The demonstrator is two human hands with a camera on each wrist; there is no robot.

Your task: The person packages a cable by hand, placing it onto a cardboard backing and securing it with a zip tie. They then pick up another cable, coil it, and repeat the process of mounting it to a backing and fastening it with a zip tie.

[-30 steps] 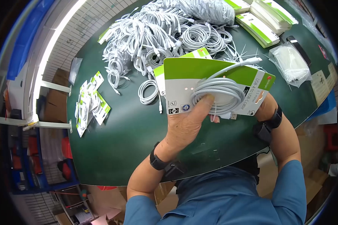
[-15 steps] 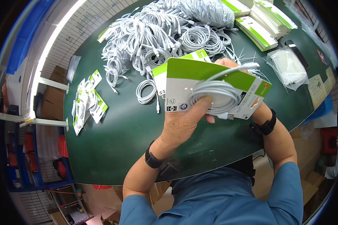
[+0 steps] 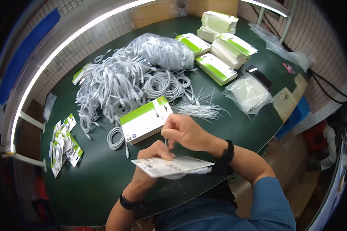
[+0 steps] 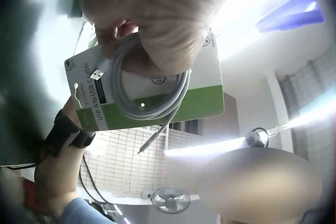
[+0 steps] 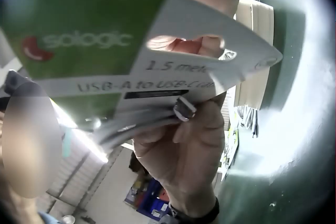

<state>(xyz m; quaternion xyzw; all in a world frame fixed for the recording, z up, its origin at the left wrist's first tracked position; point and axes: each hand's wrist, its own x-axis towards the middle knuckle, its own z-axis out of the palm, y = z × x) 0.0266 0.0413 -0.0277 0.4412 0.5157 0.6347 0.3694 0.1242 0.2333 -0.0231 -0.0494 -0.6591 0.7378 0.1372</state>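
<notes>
In the head view a card (image 3: 169,166) lies nearly flat in the air at the table's front edge, its back side up. The left hand (image 3: 152,156) grips it together with a coiled cable on its underside. Above the card, the right hand (image 3: 185,133) pinches a thin strand standing up from it. The left wrist view shows the coil (image 4: 126,90) against the printed face of the card (image 4: 202,98), with the left hand (image 4: 152,24) over it. In the right wrist view the USB plug (image 5: 185,109) rests near the fingers below the card (image 5: 94,29).
Behind the hands lies a stack of cards (image 3: 146,120), with a cable pile (image 3: 112,81) beyond. Thin ties (image 3: 202,109), a plastic bag (image 3: 248,94), a phone (image 3: 259,77) and more card stacks (image 3: 216,67) are at the right. Finished-looking carded cables (image 3: 63,148) lie at the left.
The card has been lowered toward the front edge and tilted, so its back faces up. From behind the card, the right hand has moved above it. The head view has shifted to show more of the table's back.
</notes>
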